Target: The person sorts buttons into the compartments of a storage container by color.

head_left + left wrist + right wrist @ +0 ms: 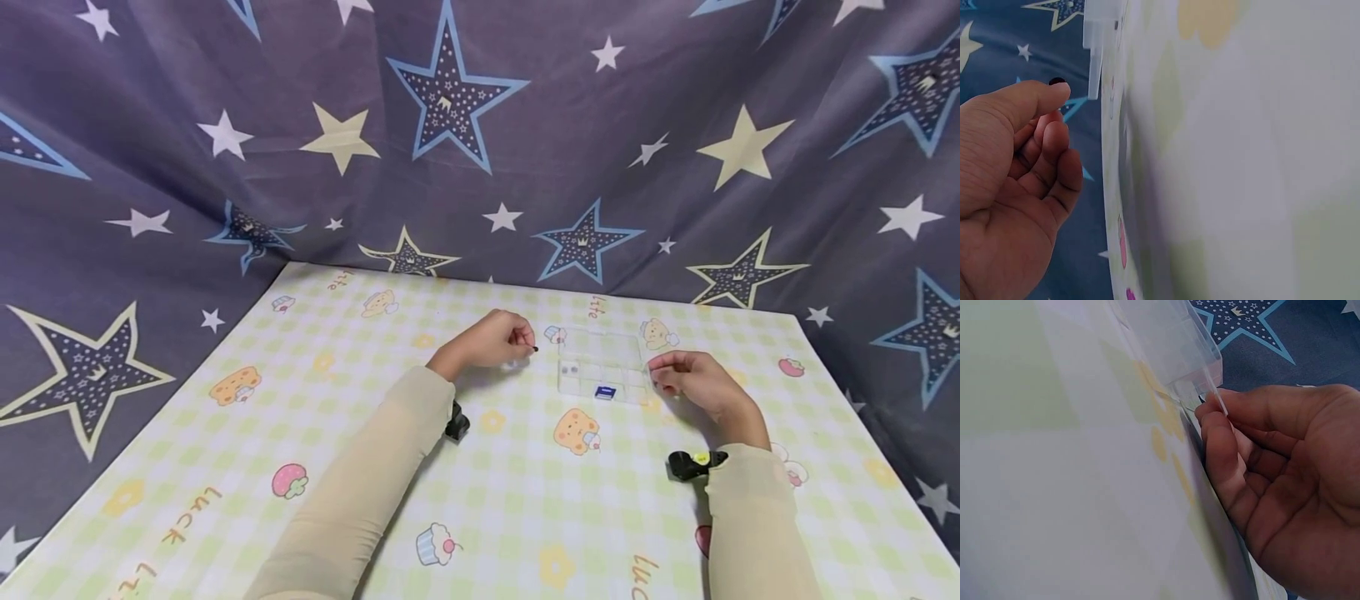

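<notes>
My left hand [495, 337] pinches a small dark piece [536, 348] between thumb and forefinger, to the left of a clear plastic compartment box [624, 377]. In the left wrist view only a sliver of the dark piece [1057, 81] shows past the thumb, so its kind cannot be told. My right hand [697, 383] pinches the right side of the box, with a thin clear edge [1217, 394] between thumb and fingers in the right wrist view. The box's lid [603, 343] is tipped back. A small blue label or card [605, 392] shows at its front.
Small pale pieces [570, 369] lie in the box's left compartment. The box stands on a checked tablecloth [480, 483] printed with cartoon figures. A dark star-patterned curtain [525, 108] hangs behind and beside the table. Each wrist wears a black camera [686, 465].
</notes>
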{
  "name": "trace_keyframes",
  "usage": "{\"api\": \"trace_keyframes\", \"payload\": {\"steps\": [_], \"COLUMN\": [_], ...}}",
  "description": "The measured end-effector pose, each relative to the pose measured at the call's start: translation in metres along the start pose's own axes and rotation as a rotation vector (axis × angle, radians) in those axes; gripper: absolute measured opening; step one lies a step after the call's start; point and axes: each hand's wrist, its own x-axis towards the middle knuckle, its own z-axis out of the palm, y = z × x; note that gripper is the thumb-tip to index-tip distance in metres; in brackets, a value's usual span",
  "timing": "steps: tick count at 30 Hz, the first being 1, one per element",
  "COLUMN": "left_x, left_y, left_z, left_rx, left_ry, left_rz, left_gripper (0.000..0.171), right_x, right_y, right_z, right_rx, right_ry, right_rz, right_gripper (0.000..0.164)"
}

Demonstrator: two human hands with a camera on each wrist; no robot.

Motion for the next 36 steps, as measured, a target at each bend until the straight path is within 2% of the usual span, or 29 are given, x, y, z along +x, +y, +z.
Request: {"api": "trace_keyframes", "payload": {"steps": [10,19,27,36], "left_x": [0.015,0.022,0.026,0.024], "left_y": [0.013,0.021,0.026,0.027], "left_z": [0.012,0.021,0.029,0.03], "left_rx": [-0.037,-0.049,-0.014,0.077], "left_ry": [-0.02,-0.016,-0.007,0.009], "left_rz": [0.036,0.049,0.077,0.026], "left_gripper": [0.003,0.004,0.006,0.006], "right_x": [-0.004,-0.006,-0.005,-0.005], "right_y": [-0.004,-0.006,-0.006,-0.005], "right_z": [-0.003,-0.003,-0.001,0.002], "right_rx": [0.009,-0.008,0.008,0.026], "right_ry": [-0.003,-0.001,-0.013,-0.014], "right_rz": [0.013,-0.012,-0.014,-0.012], "right_gripper": [0.029,0.029,0.03,0.03]}}
